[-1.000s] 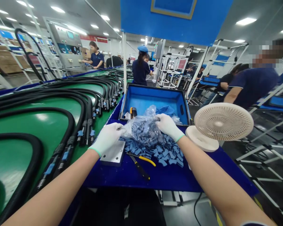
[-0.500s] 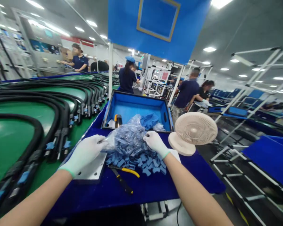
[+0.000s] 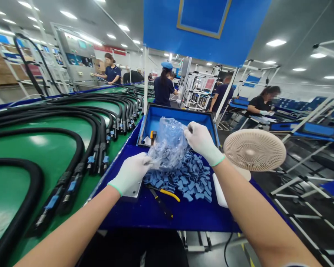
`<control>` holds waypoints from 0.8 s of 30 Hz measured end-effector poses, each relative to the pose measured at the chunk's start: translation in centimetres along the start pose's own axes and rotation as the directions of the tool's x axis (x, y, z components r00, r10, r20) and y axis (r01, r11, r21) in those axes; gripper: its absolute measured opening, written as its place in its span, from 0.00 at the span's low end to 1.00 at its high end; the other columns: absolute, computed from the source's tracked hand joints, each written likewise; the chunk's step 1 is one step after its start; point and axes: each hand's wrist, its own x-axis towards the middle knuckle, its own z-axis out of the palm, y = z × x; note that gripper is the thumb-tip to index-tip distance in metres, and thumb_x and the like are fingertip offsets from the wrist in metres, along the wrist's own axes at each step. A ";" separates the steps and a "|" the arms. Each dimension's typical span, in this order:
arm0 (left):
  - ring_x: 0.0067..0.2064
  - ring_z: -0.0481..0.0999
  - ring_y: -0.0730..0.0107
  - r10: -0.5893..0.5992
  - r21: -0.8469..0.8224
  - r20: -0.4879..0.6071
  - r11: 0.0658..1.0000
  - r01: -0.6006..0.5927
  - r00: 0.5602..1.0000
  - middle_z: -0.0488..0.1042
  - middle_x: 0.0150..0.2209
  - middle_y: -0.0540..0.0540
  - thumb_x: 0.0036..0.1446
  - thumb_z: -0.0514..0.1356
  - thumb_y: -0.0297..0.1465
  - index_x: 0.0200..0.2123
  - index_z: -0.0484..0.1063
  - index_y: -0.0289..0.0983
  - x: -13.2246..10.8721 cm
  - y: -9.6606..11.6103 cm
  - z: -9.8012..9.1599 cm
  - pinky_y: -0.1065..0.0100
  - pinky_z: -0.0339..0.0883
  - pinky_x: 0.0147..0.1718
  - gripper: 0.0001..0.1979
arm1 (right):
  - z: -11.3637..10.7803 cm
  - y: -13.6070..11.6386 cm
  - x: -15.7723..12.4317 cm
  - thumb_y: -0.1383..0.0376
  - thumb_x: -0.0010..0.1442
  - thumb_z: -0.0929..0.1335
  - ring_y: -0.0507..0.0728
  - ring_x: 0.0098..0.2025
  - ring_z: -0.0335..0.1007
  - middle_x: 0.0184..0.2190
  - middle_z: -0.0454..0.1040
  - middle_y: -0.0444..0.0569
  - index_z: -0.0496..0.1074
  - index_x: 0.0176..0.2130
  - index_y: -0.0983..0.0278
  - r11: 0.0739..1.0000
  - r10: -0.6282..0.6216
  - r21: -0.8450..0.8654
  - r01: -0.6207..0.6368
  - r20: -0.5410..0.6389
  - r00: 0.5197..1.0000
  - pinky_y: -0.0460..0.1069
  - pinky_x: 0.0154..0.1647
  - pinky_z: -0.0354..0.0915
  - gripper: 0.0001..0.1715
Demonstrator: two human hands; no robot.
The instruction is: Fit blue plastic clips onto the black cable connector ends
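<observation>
Both my hands wear white gloves and pinch a clear plastic bag (image 3: pixel 169 144). My right hand (image 3: pixel 202 142) lifts the bag's upper end, above the blue bin. My left hand (image 3: pixel 132 172) grips the bag's lower corner, just over a metal plate (image 3: pixel 133 191). Several small blue plastic pieces (image 3: pixel 189 177) lie heaped on the blue table (image 3: pixel 144 213) under the bag. A few pieces still show inside the bag.
Yellow-handled pliers (image 3: pixel 164 198) lie in front of the heap. An open blue bin (image 3: pixel 180 118) stands behind. A beige fan (image 3: pixel 253 149) sits at the right edge. Black cables (image 3: pixel 80 148) with blue connectors cross the green conveyor at left. Other people work at benches beyond.
My right hand has raised the bag's end from table height to above the bin, so the bag hangs tilted. More blue pieces lie spread on the table. The camera swung back left.
</observation>
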 end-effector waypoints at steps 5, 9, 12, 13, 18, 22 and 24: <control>0.40 0.76 0.61 -0.011 -0.015 -0.021 1.000 0.010 1.000 0.77 0.38 0.45 0.65 0.57 0.40 0.36 0.80 0.42 -0.1 -0.1 0.1 0.67 0.65 0.41 0.13 | 0.5 -0.4 1.3 0.60 0.66 0.64 0.57 0.32 0.69 0.31 0.77 0.50 0.70 0.33 0.62 0.996 -0.032 -0.080 0.037 0.065 0.997 0.49 0.34 0.57 0.12; 0.41 0.77 0.60 -0.026 -0.028 -0.037 0.999 0.025 0.999 0.78 0.38 0.46 0.65 0.56 0.40 0.38 0.80 0.42 -0.1 -0.6 0.1 0.67 0.66 0.42 0.14 | 0.6 -0.3 2.8 0.59 0.65 0.66 0.57 0.32 0.69 0.30 0.78 0.50 0.75 0.33 0.62 0.991 -0.067 -0.100 0.094 0.240 0.968 0.49 0.32 0.56 0.13; 0.39 0.77 0.61 -0.030 -0.036 -0.044 0.999 0.029 0.999 0.78 0.37 0.47 0.65 0.56 0.41 0.37 0.79 0.43 -0.1 -0.9 0.0 0.67 0.67 0.42 0.13 | 0.3 -0.3 3.9 0.58 0.63 0.68 0.55 0.31 0.69 0.28 0.78 0.47 0.77 0.32 0.62 0.987 -0.102 -0.091 0.136 0.304 0.947 0.48 0.31 0.55 0.13; 0.39 0.77 0.61 -0.030 -0.038 -0.046 0.999 0.028 0.999 0.78 0.37 0.47 0.65 0.57 0.41 0.37 0.80 0.43 -0.2 -1.0 0.1 0.67 0.66 0.41 0.13 | 0.2 -0.3 4.2 0.58 0.63 0.68 0.55 0.30 0.68 0.28 0.78 0.47 0.78 0.32 0.62 0.985 -0.109 -0.093 0.146 0.318 0.942 0.48 0.31 0.55 0.13; 0.37 0.76 0.61 -0.031 -0.043 -0.052 0.999 0.029 0.998 0.77 0.35 0.47 0.63 0.58 0.40 0.34 0.79 0.43 0.0 -1.1 0.3 0.65 0.66 0.40 0.13 | -1.1 0.0 5.1 0.55 0.62 0.68 0.54 0.28 0.66 0.26 0.76 0.47 0.80 0.32 0.62 0.976 -0.116 -0.134 0.171 0.345 0.931 0.49 0.30 0.54 0.16; 0.38 0.77 0.60 -0.033 -0.048 -0.054 0.998 0.031 0.998 0.78 0.36 0.46 0.64 0.57 0.40 0.34 0.79 0.42 0.2 -1.1 0.4 0.65 0.67 0.41 0.13 | -2.2 0.3 5.5 0.56 0.62 0.69 0.54 0.29 0.67 0.27 0.77 0.48 0.81 0.33 0.63 0.976 -0.097 -0.155 0.151 0.306 0.947 0.50 0.32 0.57 0.15; 0.40 0.77 0.59 -0.032 -0.049 -0.061 0.998 0.029 0.998 0.79 0.38 0.46 0.64 0.57 0.40 0.35 0.79 0.42 0.3 -0.9 0.3 0.65 0.67 0.42 0.13 | -2.5 0.4 5.7 0.56 0.63 0.68 0.55 0.29 0.68 0.27 0.77 0.48 0.82 0.35 0.63 0.979 -0.102 -0.147 0.141 0.244 0.964 0.50 0.33 0.58 0.16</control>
